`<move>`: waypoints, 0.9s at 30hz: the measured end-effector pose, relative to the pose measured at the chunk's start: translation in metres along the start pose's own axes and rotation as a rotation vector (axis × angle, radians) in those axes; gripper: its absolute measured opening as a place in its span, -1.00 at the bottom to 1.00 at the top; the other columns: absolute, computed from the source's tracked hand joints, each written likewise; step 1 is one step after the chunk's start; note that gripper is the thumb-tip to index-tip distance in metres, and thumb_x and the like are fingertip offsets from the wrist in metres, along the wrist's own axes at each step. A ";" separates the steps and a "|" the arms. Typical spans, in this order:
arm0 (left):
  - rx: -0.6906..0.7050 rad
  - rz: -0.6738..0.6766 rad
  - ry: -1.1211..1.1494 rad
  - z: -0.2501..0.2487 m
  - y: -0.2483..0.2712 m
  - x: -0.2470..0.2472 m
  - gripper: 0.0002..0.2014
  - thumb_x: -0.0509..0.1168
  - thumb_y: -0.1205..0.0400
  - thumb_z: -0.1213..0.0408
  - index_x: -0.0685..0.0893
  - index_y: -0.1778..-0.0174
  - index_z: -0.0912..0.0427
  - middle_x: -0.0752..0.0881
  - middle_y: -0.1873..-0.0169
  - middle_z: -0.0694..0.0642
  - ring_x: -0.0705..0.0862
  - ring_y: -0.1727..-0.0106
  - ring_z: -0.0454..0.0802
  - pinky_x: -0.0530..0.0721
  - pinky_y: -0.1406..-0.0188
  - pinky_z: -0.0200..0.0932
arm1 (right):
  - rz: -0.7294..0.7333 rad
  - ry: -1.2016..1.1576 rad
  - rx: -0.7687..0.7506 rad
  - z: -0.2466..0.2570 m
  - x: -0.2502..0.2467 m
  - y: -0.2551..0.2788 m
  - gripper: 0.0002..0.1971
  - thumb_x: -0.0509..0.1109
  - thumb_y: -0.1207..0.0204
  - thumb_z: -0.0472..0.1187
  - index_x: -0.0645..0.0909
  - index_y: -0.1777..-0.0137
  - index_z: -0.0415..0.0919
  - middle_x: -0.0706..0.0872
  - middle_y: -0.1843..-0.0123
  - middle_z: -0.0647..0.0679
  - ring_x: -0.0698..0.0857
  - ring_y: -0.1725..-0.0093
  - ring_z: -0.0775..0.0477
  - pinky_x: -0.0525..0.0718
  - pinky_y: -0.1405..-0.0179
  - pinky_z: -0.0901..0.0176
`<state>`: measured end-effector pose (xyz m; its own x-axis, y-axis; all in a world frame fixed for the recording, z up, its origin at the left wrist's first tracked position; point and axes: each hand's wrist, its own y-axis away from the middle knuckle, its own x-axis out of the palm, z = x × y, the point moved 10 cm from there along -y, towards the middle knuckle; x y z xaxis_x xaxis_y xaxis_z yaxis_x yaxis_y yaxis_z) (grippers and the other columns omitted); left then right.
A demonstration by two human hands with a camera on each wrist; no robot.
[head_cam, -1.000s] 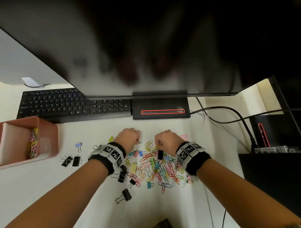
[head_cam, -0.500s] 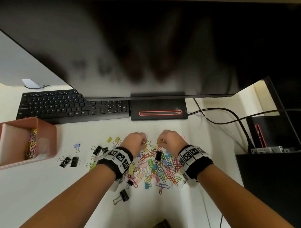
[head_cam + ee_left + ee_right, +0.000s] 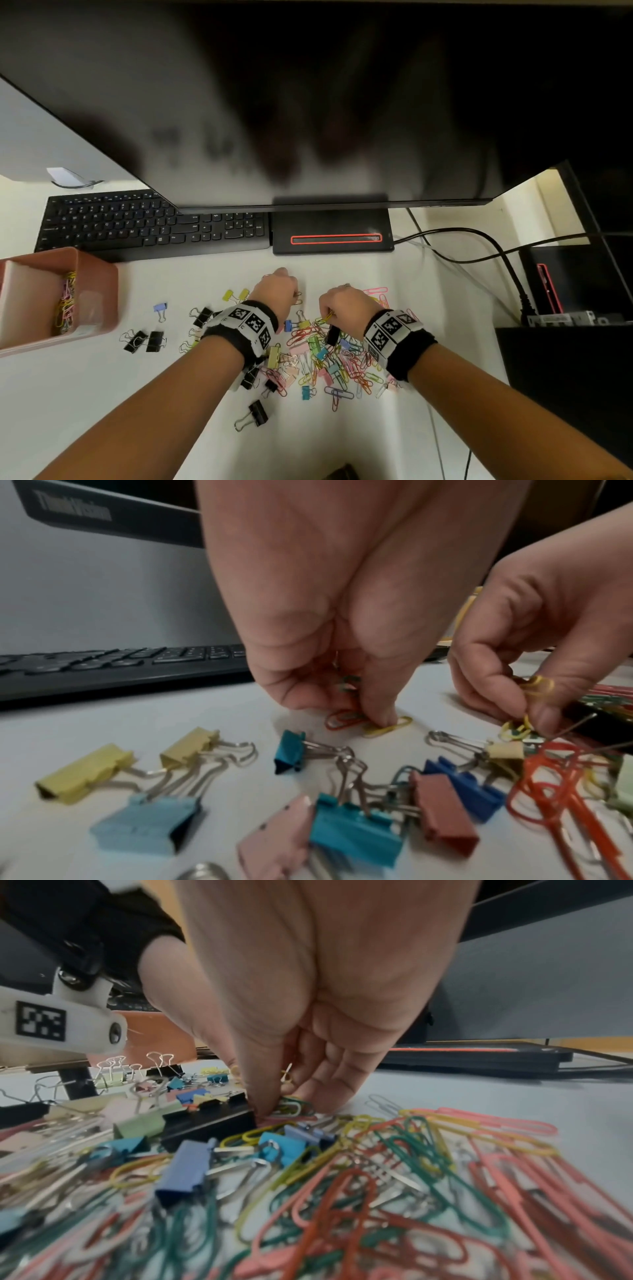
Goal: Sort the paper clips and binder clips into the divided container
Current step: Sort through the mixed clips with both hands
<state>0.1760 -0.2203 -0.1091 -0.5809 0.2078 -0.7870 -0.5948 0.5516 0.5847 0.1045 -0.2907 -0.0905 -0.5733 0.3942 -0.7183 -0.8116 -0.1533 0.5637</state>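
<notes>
The pink divided container point(image 3: 99, 294) is running off the head view's left edge, while curled fingers are hiding what the left hand point(image 3: 329, 653) is gripping.

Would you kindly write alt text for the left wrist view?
Left hand pinches paper clips off a white desk, while the right hand holds a yellow bunch. Coloured binder clips lie in front; a keyboard sits behind.
</notes>
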 end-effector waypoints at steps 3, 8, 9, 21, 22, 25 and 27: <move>0.010 -0.019 0.022 0.001 0.003 -0.005 -0.88 0.34 -0.52 0.34 0.63 0.05 0.16 0.57 0.01 0.14 0.56 0.14 0.06 0.60 0.01 -0.10 | -0.010 -0.048 0.033 -0.003 -0.001 0.001 -0.77 0.24 -0.53 -0.36 0.59 -0.15 -0.21 0.69 -0.14 -0.19 0.61 -0.15 -0.21 0.59 -0.14 0.02; 0.034 -0.112 0.187 0.006 0.009 -0.024 -0.82 0.30 -0.58 0.26 0.62 -0.06 0.23 0.70 -0.03 0.18 0.62 -0.07 0.12 0.54 -0.06 -0.11 | 0.004 -0.054 0.068 -0.005 0.001 0.001 -0.74 0.22 -0.55 -0.35 0.63 -0.18 -0.21 0.65 -0.19 -0.19 0.61 -0.17 -0.20 0.58 -0.19 0.04; 0.041 -0.121 0.204 0.006 0.011 -0.026 -0.82 0.32 -0.57 0.26 0.62 -0.06 0.22 0.71 -0.02 0.17 0.62 -0.05 0.10 0.55 -0.04 -0.12 | 0.007 -0.050 0.071 -0.004 0.001 0.001 -0.74 0.22 -0.56 -0.34 0.63 -0.18 -0.22 0.64 -0.20 -0.20 0.61 -0.18 -0.21 0.57 -0.20 0.04; 0.029 0.066 -0.110 -0.003 0.009 0.001 -0.82 0.29 -0.55 0.34 0.65 -0.06 0.23 0.64 -0.06 0.20 0.65 -0.04 0.13 0.66 -0.09 -0.06 | -0.017 -0.068 0.063 -0.003 -0.002 0.006 -0.75 0.21 -0.60 -0.27 0.63 -0.19 -0.25 0.64 -0.20 -0.21 0.61 -0.18 -0.21 0.55 -0.17 0.05; 0.029 0.074 -0.134 -0.003 0.009 0.002 -0.82 0.32 -0.53 0.34 0.64 -0.05 0.23 0.64 -0.05 0.20 0.65 -0.02 0.13 0.67 -0.08 -0.04 | -0.039 -0.092 0.074 -0.005 -0.005 0.008 -0.76 0.22 -0.60 -0.27 0.64 -0.18 -0.25 0.65 -0.18 -0.21 0.62 -0.15 -0.20 0.55 -0.14 0.07; 0.043 0.044 -0.104 -0.002 0.010 0.000 -0.82 0.28 -0.57 0.33 0.60 -0.07 0.26 0.63 -0.06 0.22 0.64 -0.05 0.15 0.64 -0.10 -0.03 | -0.129 -0.155 0.095 -0.011 -0.021 0.016 -0.79 0.26 -0.60 -0.25 0.67 -0.12 -0.26 0.67 -0.11 -0.19 0.65 -0.06 -0.17 0.56 -0.07 0.13; 0.056 -0.009 -0.013 0.000 0.011 -0.008 -0.82 0.23 -0.61 0.31 0.58 -0.10 0.25 0.65 -0.07 0.20 0.61 -0.10 0.14 0.57 -0.09 -0.10 | -0.192 -0.189 0.094 -0.014 -0.031 0.023 -0.79 0.27 -0.59 -0.24 0.67 -0.12 -0.26 0.67 -0.10 -0.20 0.65 -0.05 -0.17 0.58 -0.08 0.10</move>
<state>0.1744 -0.2159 -0.0969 -0.5682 0.2134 -0.7947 -0.5678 0.5974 0.5664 0.1022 -0.3186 -0.0611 -0.3715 0.5715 -0.7317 -0.8844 0.0219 0.4661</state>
